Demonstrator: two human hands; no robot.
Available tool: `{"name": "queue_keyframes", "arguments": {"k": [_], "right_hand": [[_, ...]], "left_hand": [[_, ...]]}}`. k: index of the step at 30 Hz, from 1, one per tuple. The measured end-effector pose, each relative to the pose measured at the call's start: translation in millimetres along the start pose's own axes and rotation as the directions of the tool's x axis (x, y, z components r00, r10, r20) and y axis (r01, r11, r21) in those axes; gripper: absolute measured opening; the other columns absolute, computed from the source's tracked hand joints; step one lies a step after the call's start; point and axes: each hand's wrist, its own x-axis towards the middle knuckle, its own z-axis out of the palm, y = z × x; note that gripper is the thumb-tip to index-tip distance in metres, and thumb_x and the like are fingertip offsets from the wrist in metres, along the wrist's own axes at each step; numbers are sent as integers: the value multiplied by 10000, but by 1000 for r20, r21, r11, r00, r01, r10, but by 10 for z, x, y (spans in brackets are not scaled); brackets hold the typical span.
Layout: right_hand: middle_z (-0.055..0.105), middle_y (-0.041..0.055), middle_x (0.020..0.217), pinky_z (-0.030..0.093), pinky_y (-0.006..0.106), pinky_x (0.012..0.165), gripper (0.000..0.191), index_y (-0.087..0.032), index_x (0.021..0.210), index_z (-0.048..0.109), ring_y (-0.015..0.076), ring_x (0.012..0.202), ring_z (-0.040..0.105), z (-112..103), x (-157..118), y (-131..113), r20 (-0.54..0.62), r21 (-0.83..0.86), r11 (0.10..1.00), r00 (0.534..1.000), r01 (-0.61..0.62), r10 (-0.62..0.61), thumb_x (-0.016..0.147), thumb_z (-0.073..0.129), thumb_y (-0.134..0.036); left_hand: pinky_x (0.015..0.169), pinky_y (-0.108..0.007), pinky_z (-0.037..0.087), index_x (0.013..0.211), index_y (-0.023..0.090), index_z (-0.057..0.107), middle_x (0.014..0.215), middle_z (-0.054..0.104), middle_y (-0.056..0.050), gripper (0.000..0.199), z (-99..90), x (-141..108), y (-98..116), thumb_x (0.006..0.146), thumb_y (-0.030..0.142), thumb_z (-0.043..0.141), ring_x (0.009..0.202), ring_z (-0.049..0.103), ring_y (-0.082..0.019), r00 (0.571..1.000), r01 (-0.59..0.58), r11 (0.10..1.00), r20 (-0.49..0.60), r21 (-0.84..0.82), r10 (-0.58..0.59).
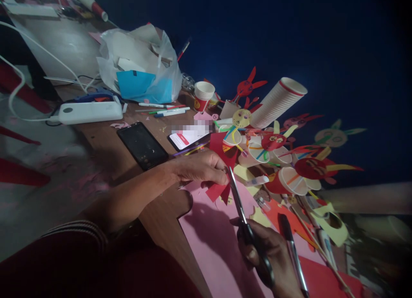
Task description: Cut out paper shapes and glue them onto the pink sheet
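My left hand [206, 167] pinches a piece of red paper [216, 191] above the table. In my right hand [268, 244] is a pair of scissors [237, 195], with my fingers around the black handles. The blades point up and away, their tips close to my left fingers and the red paper; whether they are cutting into it I cannot tell. Under both hands lies a large pink sheet [209, 242]. A marker [293, 251] with a dark cap is right beside my right hand.
Paper cups with animal-face cutouts [275, 141] crowd the right side, near a leaning cup stack [278, 101]. Two phones, one dark [142, 144] and one lit [189, 135], lie beyond my left arm. A stuffed plastic bag [141, 62] and a white power strip [92, 110] stand farther back.
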Motion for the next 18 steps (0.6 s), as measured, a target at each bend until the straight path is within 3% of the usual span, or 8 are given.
{"name": "queue_keyframes", "arguments": {"k": [10,14,18], "right_hand": [[499,-49,473,385,178,325,429,-178,941,686,70,340,409,-1,-25,-1,22,101,992,997,-72,70,638,703,-481],[484,-50,491,418,191,355,533,-181,959,677,79,377,421,-94,-43,-213,-198,96,993,977,-65,83,584,716,-558],[597,1,604,504,232,464,458,-202,985,663,147,519,570,-336,-221,-307,-358,-116,989,933,-90,43,645,685,-509]], "left_hand": [[332,-148,273,530,139,544,392,478,61,157,-46,9,-36,675,182,590,322,402,-41,998,8,1000,60,-29,-6],[371,-143,294,557,132,547,457,519,43,202,-38,13,-46,722,234,603,367,425,-34,998,-16,999,58,-45,18],[439,-157,343,652,125,591,537,568,10,268,-29,57,-108,756,371,607,462,513,-62,997,-55,997,-45,62,58]]}}
